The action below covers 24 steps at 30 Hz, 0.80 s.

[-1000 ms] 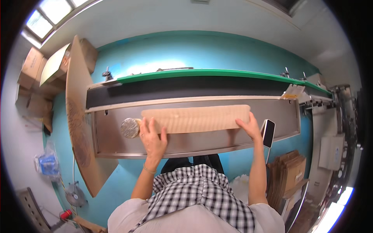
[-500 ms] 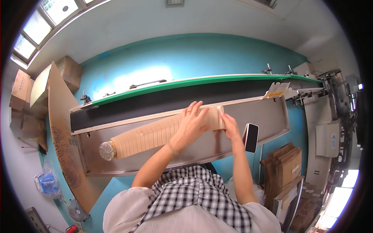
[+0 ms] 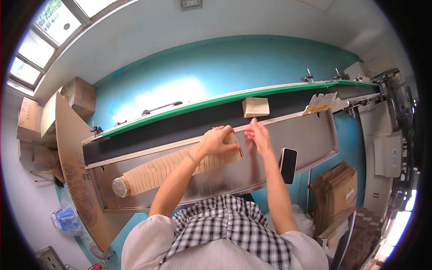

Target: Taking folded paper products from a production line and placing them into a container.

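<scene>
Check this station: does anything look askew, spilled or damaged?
The white-and-yellow card sits askew across the pale rail, toward the right; its jagged upper edge looks odd, possibly torn. No spill shows.

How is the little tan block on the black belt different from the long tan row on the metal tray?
Size: the little block is short, while the long row is much longer.
Place: the little block sits on the black belt; the long row lies on the metal tray.
Touch: the left hand is on the long row, but neither hand clearly holds the little block.
Both are light tan.
</scene>
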Each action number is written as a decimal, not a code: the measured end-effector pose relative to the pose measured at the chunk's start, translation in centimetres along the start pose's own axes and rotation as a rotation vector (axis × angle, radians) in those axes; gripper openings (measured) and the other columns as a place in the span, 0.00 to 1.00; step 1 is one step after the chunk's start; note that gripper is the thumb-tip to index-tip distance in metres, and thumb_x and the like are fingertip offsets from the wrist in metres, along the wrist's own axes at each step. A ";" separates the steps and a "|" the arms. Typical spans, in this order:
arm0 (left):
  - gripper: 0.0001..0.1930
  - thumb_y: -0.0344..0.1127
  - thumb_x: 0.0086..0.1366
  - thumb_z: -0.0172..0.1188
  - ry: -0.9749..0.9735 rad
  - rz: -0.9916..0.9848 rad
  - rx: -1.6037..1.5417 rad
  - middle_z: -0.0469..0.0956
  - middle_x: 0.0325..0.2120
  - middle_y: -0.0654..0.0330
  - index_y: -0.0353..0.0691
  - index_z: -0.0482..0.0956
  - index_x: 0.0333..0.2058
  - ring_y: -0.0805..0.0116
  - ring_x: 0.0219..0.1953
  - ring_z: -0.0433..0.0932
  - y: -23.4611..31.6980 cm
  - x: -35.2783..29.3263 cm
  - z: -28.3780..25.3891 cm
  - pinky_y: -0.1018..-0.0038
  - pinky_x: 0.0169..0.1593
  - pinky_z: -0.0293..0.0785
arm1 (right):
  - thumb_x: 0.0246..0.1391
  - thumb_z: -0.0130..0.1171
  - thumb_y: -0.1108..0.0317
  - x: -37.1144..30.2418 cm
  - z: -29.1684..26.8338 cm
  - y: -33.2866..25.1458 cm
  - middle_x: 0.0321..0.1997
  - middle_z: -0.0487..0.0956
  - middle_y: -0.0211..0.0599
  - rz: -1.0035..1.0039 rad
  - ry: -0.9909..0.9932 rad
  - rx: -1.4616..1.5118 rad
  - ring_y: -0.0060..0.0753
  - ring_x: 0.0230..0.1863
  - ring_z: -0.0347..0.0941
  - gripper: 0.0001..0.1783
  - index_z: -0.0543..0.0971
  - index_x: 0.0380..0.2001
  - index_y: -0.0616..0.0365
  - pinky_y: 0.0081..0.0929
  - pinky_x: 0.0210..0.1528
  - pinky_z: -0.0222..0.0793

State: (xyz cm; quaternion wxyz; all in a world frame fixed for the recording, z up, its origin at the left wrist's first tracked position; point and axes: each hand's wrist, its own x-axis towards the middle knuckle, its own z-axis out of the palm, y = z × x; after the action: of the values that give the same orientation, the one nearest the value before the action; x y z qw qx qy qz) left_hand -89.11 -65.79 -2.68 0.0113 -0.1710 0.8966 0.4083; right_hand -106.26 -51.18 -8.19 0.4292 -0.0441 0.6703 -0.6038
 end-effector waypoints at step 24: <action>0.37 0.59 0.49 0.73 -0.017 0.076 -0.071 0.80 0.44 0.48 0.43 0.74 0.52 0.47 0.45 0.81 -2.0 -1.8 -1.6 0.61 0.49 0.77 | 0.61 0.63 0.64 -1.9 0.6 1.7 0.44 0.82 0.39 -0.121 -0.147 -0.142 0.25 0.40 0.79 0.18 0.76 0.49 0.64 0.25 0.39 0.76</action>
State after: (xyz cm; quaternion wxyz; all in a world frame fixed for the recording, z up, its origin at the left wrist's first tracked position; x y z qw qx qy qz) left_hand -86.62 -67.61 -2.79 -0.0024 -0.1336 0.8872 0.4415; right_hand -103.94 -50.07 -8.60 0.4358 -0.1589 0.6741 -0.5748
